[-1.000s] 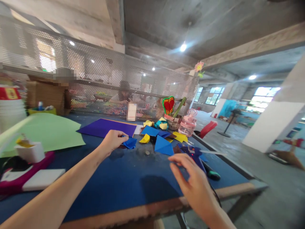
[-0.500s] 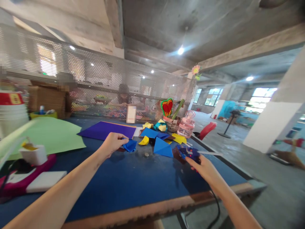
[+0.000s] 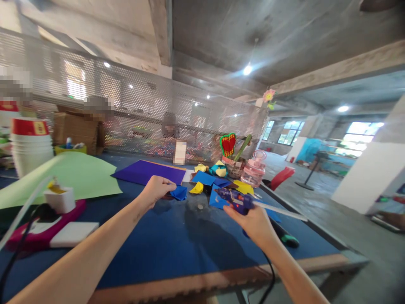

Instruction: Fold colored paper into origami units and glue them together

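My left hand (image 3: 158, 189) pinches a small folded piece of blue paper (image 3: 179, 193) just above the dark blue table. In my right hand (image 3: 251, 219) is a blue hot glue gun (image 3: 236, 199), its nozzle pointing left and a long white glue stick (image 3: 281, 210) sticking out of its back. Behind the glue gun lie blue paper pieces (image 3: 204, 177) and a flat yellow piece (image 3: 243, 187). A small folded yellow piece (image 3: 197, 188) rests between my hands. Partly hidden by my right forearm is a dark tool handle with a green end (image 3: 289, 240).
On the left are a green sheet (image 3: 79, 175), a magenta power strip (image 3: 28, 236) and stacked paper cups (image 3: 31, 147). A purple sheet (image 3: 148, 172) lies farther back. A pink bottle (image 3: 253, 171) stands near the right edge. The glue gun's cord (image 3: 270, 278) hangs over the front edge.
My right hand has lifted the glue gun and brought it left, toward my left hand, uncovering the green-ended handle. My left hand keeps its pinch on the blue paper. The whole view has shifted slightly.
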Action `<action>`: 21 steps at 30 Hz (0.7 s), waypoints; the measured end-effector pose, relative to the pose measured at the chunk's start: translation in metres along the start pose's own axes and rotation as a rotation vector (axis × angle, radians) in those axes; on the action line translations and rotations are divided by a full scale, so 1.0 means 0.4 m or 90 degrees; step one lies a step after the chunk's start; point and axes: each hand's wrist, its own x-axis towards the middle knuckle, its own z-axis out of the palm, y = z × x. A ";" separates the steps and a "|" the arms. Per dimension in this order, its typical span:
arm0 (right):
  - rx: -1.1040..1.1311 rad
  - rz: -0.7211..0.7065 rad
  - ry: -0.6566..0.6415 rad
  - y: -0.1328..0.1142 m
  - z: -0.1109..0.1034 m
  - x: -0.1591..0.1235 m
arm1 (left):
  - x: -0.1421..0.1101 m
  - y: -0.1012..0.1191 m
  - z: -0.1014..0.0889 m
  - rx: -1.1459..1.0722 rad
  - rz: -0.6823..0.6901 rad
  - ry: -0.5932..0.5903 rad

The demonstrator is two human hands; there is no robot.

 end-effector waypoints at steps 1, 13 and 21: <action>0.009 -0.029 -0.019 -0.024 0.017 0.002 | 0.000 -0.001 0.000 0.002 0.003 -0.001; 0.027 -0.267 -0.015 -0.123 0.157 0.016 | 0.003 -0.009 0.003 0.046 0.054 -0.034; 0.013 -0.249 -0.037 -0.122 0.171 0.020 | 0.012 -0.019 0.003 0.112 0.078 -0.032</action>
